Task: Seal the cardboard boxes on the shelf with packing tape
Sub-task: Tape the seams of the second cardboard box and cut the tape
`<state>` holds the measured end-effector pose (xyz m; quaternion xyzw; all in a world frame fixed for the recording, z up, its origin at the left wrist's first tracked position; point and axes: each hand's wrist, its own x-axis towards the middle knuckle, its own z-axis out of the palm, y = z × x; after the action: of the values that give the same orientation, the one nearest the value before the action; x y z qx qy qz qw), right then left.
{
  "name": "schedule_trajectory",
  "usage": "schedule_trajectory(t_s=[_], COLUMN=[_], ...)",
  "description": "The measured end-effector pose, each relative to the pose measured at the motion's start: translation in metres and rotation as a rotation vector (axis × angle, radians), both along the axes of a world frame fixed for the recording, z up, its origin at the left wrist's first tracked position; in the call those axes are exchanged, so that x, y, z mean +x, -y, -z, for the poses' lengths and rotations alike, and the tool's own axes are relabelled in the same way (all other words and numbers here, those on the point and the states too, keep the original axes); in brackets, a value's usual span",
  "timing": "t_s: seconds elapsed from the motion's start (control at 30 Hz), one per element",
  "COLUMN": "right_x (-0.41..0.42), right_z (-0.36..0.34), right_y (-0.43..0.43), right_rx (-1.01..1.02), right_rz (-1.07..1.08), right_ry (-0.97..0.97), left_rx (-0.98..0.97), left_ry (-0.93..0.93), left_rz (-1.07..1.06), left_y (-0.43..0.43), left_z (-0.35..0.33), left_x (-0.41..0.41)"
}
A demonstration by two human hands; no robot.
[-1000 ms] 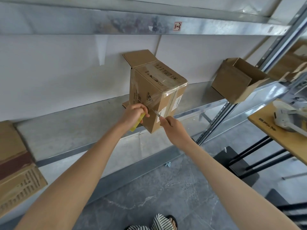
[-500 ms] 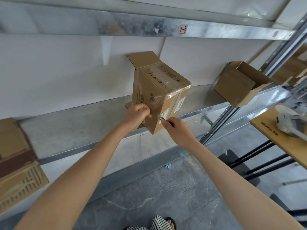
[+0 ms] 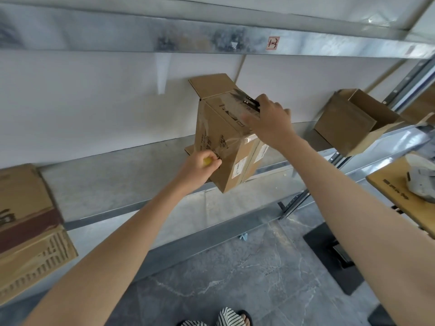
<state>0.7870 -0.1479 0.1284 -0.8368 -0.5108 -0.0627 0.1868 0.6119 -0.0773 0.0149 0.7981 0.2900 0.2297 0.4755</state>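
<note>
Galvanised steel shelf (image 3: 117,177) against a white wall, mid-frame; grey stone floor (image 3: 235,278) below.

- Left fingers (image 3: 215,162) clenched round a small yellow object (image 3: 207,161), mostly hidden in the fist; can't tell what it is. Left hand (image 3: 199,167) pressed to the near face of a tall brown cardboard box (image 3: 226,172).
- Clear packing tape (image 3: 231,141), glossy and wrinkled, runs across that face and round the box's corner.
- Right fingers (image 3: 264,101) grasp the handle end of black metal snips (image 3: 247,100), blades lying on the box top. Right hand (image 3: 270,123) blurred, over the top right edge.
- Box stands on end at frame centre, bottom corner overhanging the shelf's front lip; one flap sticks out towards the wall, another lies flat on the shelf.
- Upper right: open-topped brown carton (image 3: 346,123) on the same shelf. Left edge: printed brown carton (image 3: 23,220). Right edge: wooden tabletop (image 3: 388,184) carrying a white object (image 3: 421,184). Bottom: striped slippers (image 3: 226,318).
</note>
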Motion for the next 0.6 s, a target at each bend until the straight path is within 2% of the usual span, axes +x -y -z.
schedule_trajectory(t_s=[0.1,0.23,0.3,0.4,0.5,0.6], right_x=[0.013,0.027,0.030,0.032,0.033,0.034], right_z=[0.005,0.013,0.016,0.018,0.019,0.021], right_y=[-0.011,-0.014,-0.014,-0.016,-0.018,-0.018], right_rx=[-0.116,-0.051,-0.006,0.010,0.011,0.009], right_rz=[0.022,0.000,-0.013,-0.012,-0.008,-0.001], right_ry=[0.082,-0.134,-0.183,-0.174,-0.169,-0.160], left_rx=[0.000,0.021,0.041,0.275,0.474,0.461], left_ry=[-0.008,-0.045,-0.085,-0.185,-0.375,-0.615], left_rz=[-0.019,-0.050,-0.072,-0.133,-0.139,-0.074], left_y=[-0.003,-0.010,-0.014,-0.023,-0.035,-0.044], left_z=[0.003,0.013,0.017,0.024,0.029,0.035], left_x=[-0.006,-0.020,-0.025,-0.031,-0.036,-0.045])
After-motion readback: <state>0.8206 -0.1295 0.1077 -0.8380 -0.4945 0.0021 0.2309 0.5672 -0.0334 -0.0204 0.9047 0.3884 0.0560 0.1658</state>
